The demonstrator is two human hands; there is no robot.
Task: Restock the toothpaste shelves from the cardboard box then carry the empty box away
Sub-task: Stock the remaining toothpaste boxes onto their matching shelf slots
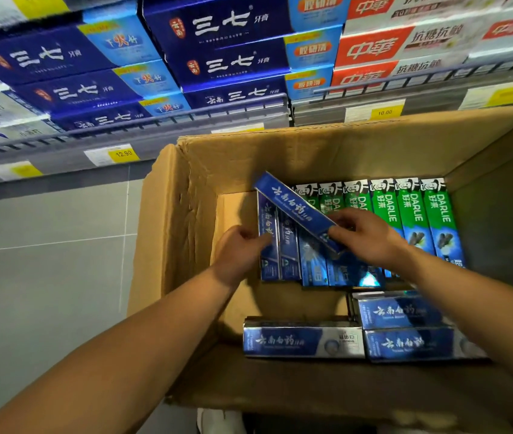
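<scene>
An open cardboard box [167, 239] stands on the floor below the shelves. Inside lie several blue toothpaste cartons [289, 249] in a row and several green Darlie cartons [411, 208] to their right. My right hand [364, 236] grips the near end of one blue carton [292, 205], tilted up above the row. My left hand [242, 245] curls its fingers round the leftmost blue carton [267, 242] in the row. More blue cartons [302, 339] lie flat near the box's front.
Shelves above hold dark blue toothpaste boxes [227, 61] and red-and-white ones [383, 48], behind a wire rail with price tags [120, 153]. Grey tiled floor [48, 252] spreads left of the box. Bare cardboard bottom shows in the box's left part.
</scene>
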